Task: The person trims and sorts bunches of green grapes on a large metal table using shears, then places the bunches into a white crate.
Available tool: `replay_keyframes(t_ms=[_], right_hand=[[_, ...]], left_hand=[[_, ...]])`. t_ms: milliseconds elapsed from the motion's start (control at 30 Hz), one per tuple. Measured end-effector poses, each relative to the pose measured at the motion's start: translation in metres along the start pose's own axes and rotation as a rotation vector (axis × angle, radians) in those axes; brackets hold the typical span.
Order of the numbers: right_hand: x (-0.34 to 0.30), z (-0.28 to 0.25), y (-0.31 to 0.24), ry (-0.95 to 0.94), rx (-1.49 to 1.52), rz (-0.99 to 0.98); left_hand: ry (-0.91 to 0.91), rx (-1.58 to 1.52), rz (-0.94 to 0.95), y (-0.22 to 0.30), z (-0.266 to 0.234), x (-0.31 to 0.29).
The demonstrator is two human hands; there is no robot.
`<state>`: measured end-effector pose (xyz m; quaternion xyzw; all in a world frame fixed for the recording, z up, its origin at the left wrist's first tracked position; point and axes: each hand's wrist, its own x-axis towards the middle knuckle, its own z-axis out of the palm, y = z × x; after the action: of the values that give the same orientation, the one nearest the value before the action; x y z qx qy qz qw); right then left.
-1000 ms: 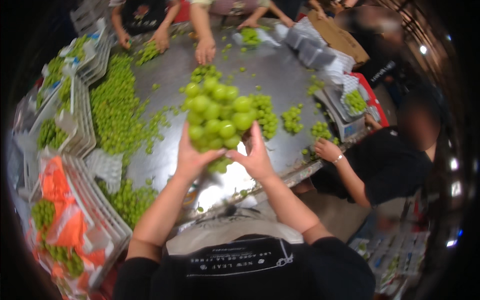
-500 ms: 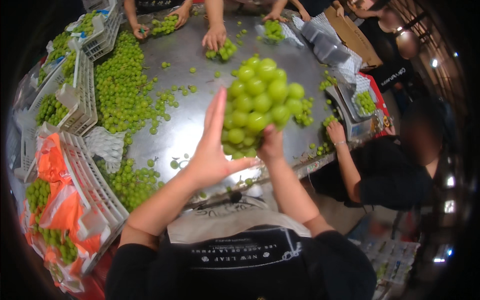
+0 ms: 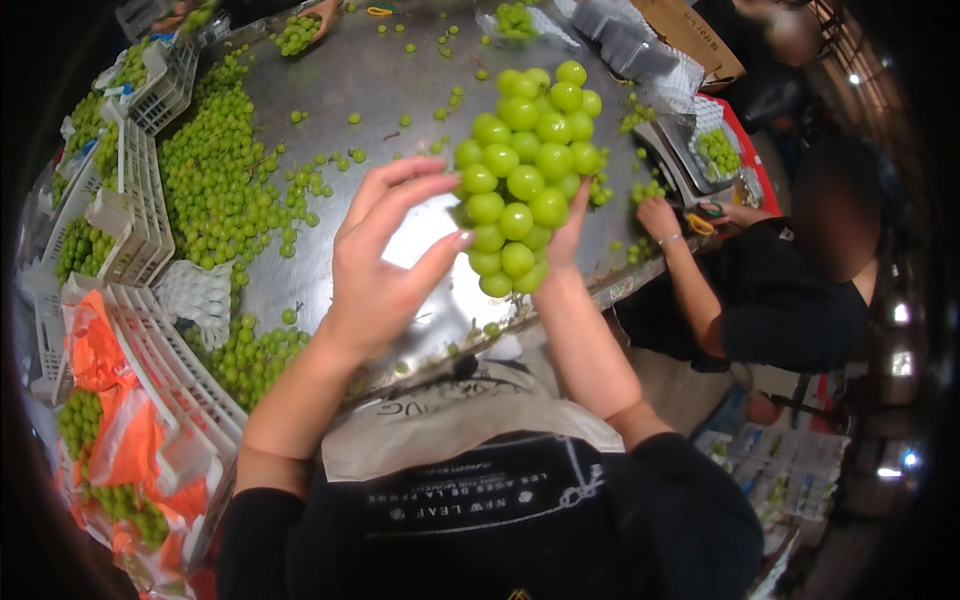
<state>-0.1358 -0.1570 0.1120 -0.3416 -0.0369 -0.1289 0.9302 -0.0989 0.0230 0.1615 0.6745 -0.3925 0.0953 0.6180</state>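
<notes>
A large bunch of green grapes point(image 3: 530, 165) hangs over the near part of the metal table, in front of my body. My right hand point(image 3: 568, 235) grips it from behind on the right side, and the grapes hide most of its fingers. On the left of the bunch is my left hand point(image 3: 385, 265), open, with fingers spread and curved toward the grapes. Its fingertips reach the bunch's left edge; whether they touch, I cannot tell.
Loose grapes lie piled on the table's point(image 3: 340, 90) left side, beside white plastic crates point(image 3: 150, 200). A co-worker at right holds scissors point(image 3: 700, 222) near a scale point(image 3: 670, 160) bearing a grape tray. Clear plastic boxes point(image 3: 625, 45) stand at the far right.
The bunch has been turned and now shows a longer side. My left hand's fingers have shifted from straight up to curved toward it. Co-workers' hands at the far edge have mostly left view.
</notes>
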Motion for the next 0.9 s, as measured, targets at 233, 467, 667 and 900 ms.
replay_keyframes(t_ms=[233, 467, 667, 900], right_hand=[[-0.006, 0.019, 0.006, -0.028, -0.053, 0.043], [-0.007, 0.02, 0.01, -0.061, -0.06, 0.07], [-0.012, 0.013, 0.008, -0.066, 0.028, 0.123], [-0.013, 0.023, 0.009, -0.029, -0.057, 0.106]], left_hand=[[0.002, 0.243, 0.214, -0.001, 0.006, 0.022], [0.006, 0.319, 0.29, -0.012, 0.005, 0.018], [0.023, 0.252, 0.271, -0.01, 0.001, -0.001], [0.081, 0.319, 0.303, -0.029, 0.005, -0.013]])
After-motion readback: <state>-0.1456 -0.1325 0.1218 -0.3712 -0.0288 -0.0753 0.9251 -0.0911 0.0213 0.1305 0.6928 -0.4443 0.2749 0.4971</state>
